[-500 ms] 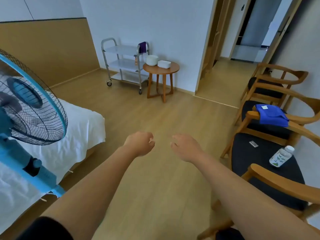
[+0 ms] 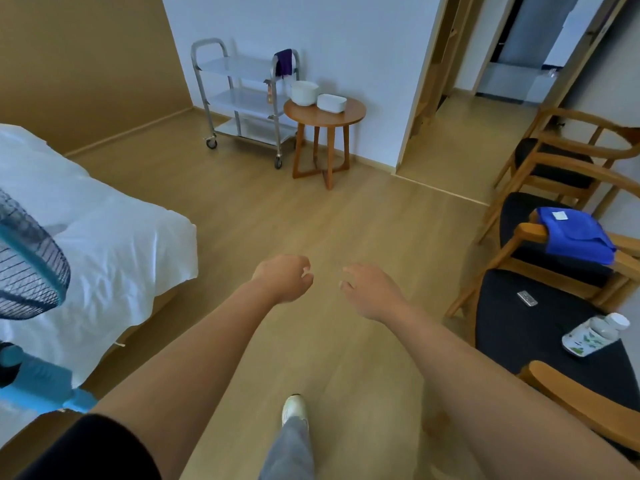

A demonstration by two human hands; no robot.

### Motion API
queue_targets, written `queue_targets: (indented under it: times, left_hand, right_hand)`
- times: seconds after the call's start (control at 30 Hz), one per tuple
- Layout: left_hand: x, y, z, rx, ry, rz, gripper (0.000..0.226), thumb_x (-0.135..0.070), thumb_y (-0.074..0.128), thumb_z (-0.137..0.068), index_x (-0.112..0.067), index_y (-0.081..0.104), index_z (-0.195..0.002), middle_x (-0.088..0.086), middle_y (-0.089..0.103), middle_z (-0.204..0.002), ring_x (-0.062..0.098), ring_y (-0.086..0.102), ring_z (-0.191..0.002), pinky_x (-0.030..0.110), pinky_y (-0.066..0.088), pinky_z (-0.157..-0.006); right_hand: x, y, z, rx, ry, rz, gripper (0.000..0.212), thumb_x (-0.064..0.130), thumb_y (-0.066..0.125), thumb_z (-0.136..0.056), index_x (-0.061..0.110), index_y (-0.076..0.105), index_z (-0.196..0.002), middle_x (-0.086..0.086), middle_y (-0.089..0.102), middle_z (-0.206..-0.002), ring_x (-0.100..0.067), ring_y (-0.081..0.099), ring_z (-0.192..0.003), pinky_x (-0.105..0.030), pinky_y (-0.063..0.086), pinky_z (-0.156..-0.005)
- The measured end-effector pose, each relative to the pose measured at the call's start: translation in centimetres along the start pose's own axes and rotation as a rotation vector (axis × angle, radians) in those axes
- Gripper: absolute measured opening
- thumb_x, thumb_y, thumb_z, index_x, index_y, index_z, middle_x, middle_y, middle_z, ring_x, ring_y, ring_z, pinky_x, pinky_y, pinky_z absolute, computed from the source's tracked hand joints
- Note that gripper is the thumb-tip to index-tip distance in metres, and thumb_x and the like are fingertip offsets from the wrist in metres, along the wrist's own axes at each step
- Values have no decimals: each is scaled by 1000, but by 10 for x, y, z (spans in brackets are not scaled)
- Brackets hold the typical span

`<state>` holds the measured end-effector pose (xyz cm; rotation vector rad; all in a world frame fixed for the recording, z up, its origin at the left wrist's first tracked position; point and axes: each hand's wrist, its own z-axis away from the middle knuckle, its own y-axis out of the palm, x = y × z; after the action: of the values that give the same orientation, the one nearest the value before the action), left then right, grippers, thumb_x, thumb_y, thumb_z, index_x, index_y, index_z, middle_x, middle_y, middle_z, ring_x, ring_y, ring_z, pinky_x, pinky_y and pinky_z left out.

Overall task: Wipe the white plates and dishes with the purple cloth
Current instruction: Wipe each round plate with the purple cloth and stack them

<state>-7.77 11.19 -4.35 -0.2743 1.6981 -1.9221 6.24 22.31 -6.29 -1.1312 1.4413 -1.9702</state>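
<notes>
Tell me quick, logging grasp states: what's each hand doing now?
Left hand: fingers loosely curled, holding nothing.
Right hand: fingers loosely curled, holding nothing.

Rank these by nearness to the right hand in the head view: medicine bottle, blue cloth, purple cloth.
From the right hand:
1. Medicine bottle, on the near chair seat, right.
2. Blue cloth, over the next chair's arm, right.
3. Purple cloth, on the cart, far wall.

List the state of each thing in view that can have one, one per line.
Purple cloth: draped over the cart handle, not yet picked up.
Round white bowl: upright on the round wooden table, untouched.
Rectangular white dish: upright beside the bowl, untouched.
Left hand: empty, fingers loosely curled.
Right hand: empty, fingers loosely curled.
Blue cloth: folded over a chair arm.
Bottle: capped, lying on a chair seat.
</notes>
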Motion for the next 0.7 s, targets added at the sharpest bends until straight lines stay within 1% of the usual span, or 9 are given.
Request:
queue_targets:
  times: [0.23,0.4,0.57,0.7]
  left_hand:
    - [37,-24,-136,45,34,1,35,-36,41,-96,-20,55,-124,2,61,-123,26,56,-113,33,44,-84]
    - [68,-49,-225,74,16,9,34,-35,41,-96,-20,55,-123,3,61,-123,27,56,-113,34,44,-86]
    - [78,-68,-298,79,11,54,33,-35,41,-95,-21,57,-121,3,62,-121,28,55,-112,35,45,-88]
    - [86,-76,-356,84,15,46,33,-35,42,-96,-21,57,-121,1,63,-119,27,56,-111,33,45,-86]
  right_hand:
    - [-15,-11,-136,48,43,-17,37,23,40,-95,1,53,-122,-18,55,-128,-32,47,-120,-39,39,-100]
    - [-20,-23,-224,54,96,-28,40,25,41,-96,3,50,-128,-15,50,-135,-29,44,-125,-35,35,-103]
    - [-25,-34,-296,63,78,-21,44,26,42,-97,4,45,-135,-14,47,-139,-28,41,-129,-34,33,-106]
    - [-42,-44,-355,48,85,-39,41,25,42,-95,3,50,-129,-15,50,-135,-30,45,-124,-36,36,-102]
